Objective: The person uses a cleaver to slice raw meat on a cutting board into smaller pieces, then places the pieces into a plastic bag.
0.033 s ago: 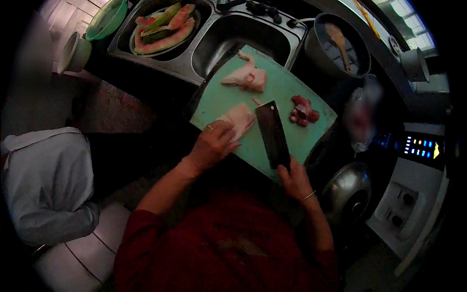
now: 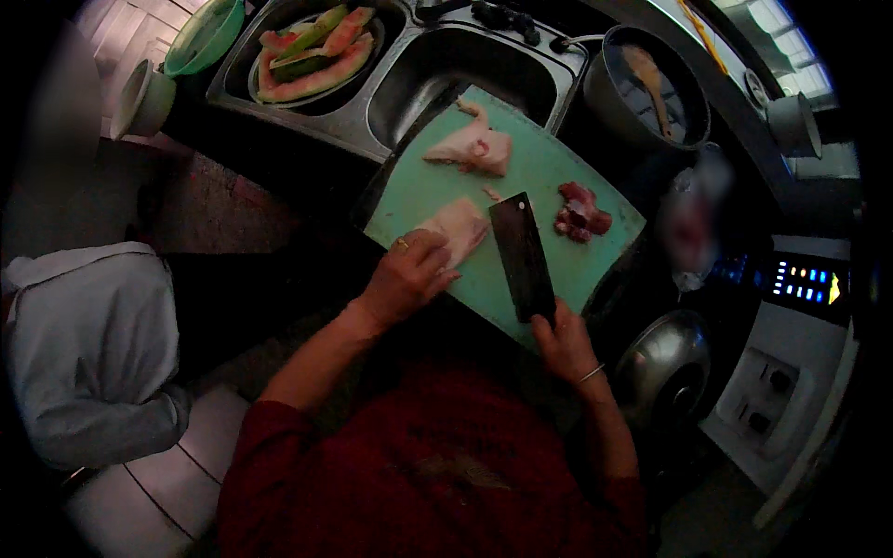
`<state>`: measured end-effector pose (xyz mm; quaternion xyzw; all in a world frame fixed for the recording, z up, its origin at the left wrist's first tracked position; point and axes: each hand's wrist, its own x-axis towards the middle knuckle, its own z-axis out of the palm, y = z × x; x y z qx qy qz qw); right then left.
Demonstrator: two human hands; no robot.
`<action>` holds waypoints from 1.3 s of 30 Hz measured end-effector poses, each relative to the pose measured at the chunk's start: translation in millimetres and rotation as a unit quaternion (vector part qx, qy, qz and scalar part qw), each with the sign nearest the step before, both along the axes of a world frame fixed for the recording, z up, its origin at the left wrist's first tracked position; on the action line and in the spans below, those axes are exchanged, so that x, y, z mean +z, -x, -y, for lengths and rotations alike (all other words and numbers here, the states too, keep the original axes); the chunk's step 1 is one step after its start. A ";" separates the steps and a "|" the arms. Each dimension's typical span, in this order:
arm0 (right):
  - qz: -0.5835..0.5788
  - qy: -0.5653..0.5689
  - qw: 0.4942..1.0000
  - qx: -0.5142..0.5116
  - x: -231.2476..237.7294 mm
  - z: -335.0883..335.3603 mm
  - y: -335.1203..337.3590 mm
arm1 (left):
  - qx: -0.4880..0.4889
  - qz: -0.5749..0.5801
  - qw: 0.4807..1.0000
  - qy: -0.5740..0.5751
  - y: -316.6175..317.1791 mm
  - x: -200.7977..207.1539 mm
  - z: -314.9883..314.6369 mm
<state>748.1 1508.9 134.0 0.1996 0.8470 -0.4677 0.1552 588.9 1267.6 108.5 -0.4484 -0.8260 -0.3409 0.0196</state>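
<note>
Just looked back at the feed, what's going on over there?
The person's left hand grips the near end of a pale piece of meat on the green cutting board. The right hand holds a cleaver by its lower end, the blade just right of that piece. A second pale piece lies farther back, and dark red meat sits to the right.

Steel sink [image 2: 465, 63] — melon rinds [image 2: 321, 86] (pink-edged) in its left basin [image 2: 394, 30], green bowl [image 2: 189, 51], wooden spatula [image 2: 651, 86] in dark pot [image 2: 603, 104]
</note>
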 end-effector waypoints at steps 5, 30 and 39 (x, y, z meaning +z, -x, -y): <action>-0.003 0.002 1.000 -0.004 -4.6 0.5 1.9 | 0.007 -0.003 1.000 -0.015 2.6 -11.6 4.3; -0.011 0.013 1.000 -0.020 -5.7 3.9 -3.4 | 0.070 0.109 0.991 -0.014 22.7 5.2 -62.6; -0.009 0.052 0.998 -0.045 -2.3 7.8 -4.4 | 0.078 0.146 0.986 -0.007 19.2 3.0 -57.4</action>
